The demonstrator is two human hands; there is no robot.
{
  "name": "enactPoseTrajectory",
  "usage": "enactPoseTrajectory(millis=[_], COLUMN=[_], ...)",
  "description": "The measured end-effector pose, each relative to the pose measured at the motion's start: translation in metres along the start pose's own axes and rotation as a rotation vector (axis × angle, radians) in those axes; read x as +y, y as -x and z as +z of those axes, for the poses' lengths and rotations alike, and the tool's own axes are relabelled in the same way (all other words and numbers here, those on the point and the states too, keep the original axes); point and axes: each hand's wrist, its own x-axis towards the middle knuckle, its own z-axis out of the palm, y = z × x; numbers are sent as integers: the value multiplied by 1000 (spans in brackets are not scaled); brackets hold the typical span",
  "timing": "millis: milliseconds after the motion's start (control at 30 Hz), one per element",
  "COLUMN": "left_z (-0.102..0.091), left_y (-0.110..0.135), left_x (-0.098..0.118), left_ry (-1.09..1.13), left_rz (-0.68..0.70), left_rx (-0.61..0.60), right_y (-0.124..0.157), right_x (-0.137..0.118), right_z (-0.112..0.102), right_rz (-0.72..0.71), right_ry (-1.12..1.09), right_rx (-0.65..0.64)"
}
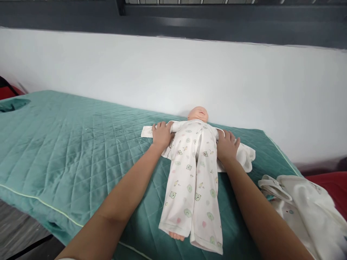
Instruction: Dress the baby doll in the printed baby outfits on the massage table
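Observation:
A baby doll [198, 113] lies on its back, its head towards the wall. White baby trousers [184, 180] printed with green and pink figures cover it from chest to legs; bare toes show at one cuff. White cloth [245, 156] spreads out from under the doll on both sides. My left hand [162, 135] rests on this cloth at the doll's side, fingers apart and thumb against the upper edge of the clothing. At the other side, my right hand [227, 143] lies with spread fingers over the cloth. Both palms are hidden.
A green quilted cover [89, 155] lies under everything. More folded white clothing [303, 206] is heaped at the right edge, beside something red [332, 186]. Behind stands a white wall [151, 72] with a dark beam [200, 23] above.

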Motion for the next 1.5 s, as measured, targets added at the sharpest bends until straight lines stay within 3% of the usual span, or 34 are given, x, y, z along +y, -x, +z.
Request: enactPoseTrajectory(millis=[167,333,567,800,933,1000,1067,1133,1200,1233,1300,1400,1500], left_z=[-3,-8,-16,-10,-9,-10,-10,-11,-11,-11,-11,-10,-10], left_y=[-4,-4,-6,-2,-2,-2,-3,-3,-2,-2,-2,-4,-6], left_x=[-6,-14,-28,-26,-24,-24,-23,-23,-23,-24,-24,-25,-26], left_ry=[5,-32,-55,-36,-18,-12,-11,-12,-15,-19,-29,-39,-52], left_rz=[-60,-56,-67,-86,-100,-100,-97,-93,-92,-91,-87,-82,-66], left_rx=[-68,-125,-246,-189,-175,-170,-169,-166,-162,-162,-163,-169,-172], right_y=[-8,-8,-14,-14,-18,-21,-26,-33,-41,-44,-51,-60,-68], right_x=[37,69,75,70,28,-10,-56,-104,-147,-165,-192,-209,-207], right_z=[-7,-17,-21,-16,-42,-58,-67,-67,-57,-49,-32,-12,-7], right_rz=[-15,32,17,-92,-249,-306,-387,-545,-670,-671,-647,-603,-595], right_ry=[41,-99,-94,-65,-312,-490,-582,-509,-231,-62,47,119,176], right_rx=[-50,-99,-232,-147,-31,25,-16,-175,-338,-386,-413,-431,-488])
